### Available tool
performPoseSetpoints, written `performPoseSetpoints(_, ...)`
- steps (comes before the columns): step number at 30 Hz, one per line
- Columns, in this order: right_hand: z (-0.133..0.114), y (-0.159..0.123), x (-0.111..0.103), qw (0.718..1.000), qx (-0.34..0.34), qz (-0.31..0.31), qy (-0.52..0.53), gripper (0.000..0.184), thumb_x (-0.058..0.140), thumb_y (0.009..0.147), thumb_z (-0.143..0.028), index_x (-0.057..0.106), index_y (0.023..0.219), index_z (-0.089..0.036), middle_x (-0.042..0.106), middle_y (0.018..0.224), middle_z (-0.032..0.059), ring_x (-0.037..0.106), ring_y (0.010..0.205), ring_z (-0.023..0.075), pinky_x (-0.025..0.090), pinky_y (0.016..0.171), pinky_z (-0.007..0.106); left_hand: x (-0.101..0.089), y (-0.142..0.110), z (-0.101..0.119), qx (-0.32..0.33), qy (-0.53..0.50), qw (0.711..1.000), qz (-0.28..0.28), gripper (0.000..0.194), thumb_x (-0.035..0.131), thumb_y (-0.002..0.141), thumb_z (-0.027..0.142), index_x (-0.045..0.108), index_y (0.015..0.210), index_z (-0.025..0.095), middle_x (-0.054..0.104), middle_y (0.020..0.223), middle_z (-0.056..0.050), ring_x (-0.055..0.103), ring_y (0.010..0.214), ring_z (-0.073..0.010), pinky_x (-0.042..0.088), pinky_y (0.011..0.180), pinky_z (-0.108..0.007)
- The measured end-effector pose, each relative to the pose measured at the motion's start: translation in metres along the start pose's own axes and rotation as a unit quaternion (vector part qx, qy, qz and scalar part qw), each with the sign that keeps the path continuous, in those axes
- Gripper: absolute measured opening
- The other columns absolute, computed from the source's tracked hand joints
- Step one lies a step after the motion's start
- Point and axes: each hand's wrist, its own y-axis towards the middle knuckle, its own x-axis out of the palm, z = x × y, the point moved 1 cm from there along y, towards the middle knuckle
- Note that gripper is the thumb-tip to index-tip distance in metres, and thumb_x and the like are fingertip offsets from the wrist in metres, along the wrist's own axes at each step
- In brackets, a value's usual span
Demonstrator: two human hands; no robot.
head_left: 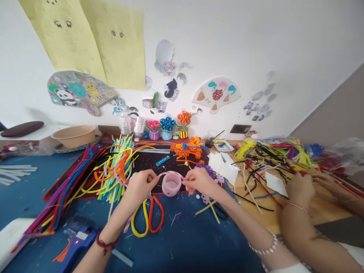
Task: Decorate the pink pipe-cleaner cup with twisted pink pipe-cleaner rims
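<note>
Head view looks down on a craft table point(199, 242) covered in blue, where the person's left hand point(139, 185) and right hand point(199, 181) meet over a small pink fuzzy ring-shaped cup point(171, 184) near the middle of the table. Each hand pinches one end of a pale pink pipe cleaner point(170, 173) that arches over the cup like a handle, so both hands are closed on that strip, the left at its left end and the right at its right end. The cup sits on the front edge of a dark mat point(148, 159) between the two hands. Just in front of the left hand lie looped yellow and red pipe cleaners point(148, 220). A wide fan of multicoloured pipe cleaners point(93, 170) spreads across the left part of the table, and a blue glue gun point(76, 239) lies near the front left edge. Behind the cup, an orange pipe-cleaner flower bunch point(187, 149) rests on the mat, and three small potted pipe-cleaner flowers point(167, 129) stand along the back edge by the wall. Purple pipe-cleaner flowers point(210, 172) lie just beside the right hand. At the right edge of the table, another person's hands point(313, 185) rest among a tangle of dark and coloured pipe cleaners point(284, 155). A tan bowl point(74, 135) stands at the back left.
</note>
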Motion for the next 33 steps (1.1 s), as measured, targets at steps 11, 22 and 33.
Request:
performPoseSetpoints(11,0.013,0.02,-0.007,0.977,0.082,-0.172,0.09,0.026,0.083,0.057,-0.029,0.069,0.07,-0.012,0.072,0.06,0.0041,0.069,0.058,0.0165,0.052,0.055,0.022,0.016,0.009,-0.016,-0.048,-0.043,0.998,0.011,0.037,0.052,0.076,0.05,0.066,0.07,0.016,0.049,0.049,0.002,0.042,0.051,-0.0135,0.027,0.053,-0.025)
performPoseSetpoints(22,-0.001,0.002,-0.021,0.95,0.09,-0.277,0.114,0.028,0.082,0.063,-0.034,0.07,0.075,-0.012,0.069,0.064,0.0013,0.065,0.052,0.012,0.053,0.055,0.021,0.012,0.011,-0.013,-0.049,-0.132,0.99,0.011,0.043,0.054,0.075,0.055,0.066,0.077,0.014,0.046,0.052,0.003,0.037,0.051,-0.0109,0.027,0.048,-0.022)
performPoseSetpoints(33,0.002,-0.028,-0.013,0.97,0.034,-0.085,-0.226,0.029,0.056,0.088,-0.026,0.061,0.062,-0.014,0.062,0.052,0.0023,0.061,0.047,0.0141,0.042,0.047,0.021,0.0,0.0,-0.005,-0.025,-0.162,0.986,-0.045,0.036,0.061,0.076,0.05,0.068,0.077,0.015,0.049,0.052,0.004,0.039,0.052,-0.0099,0.029,0.049,-0.021)
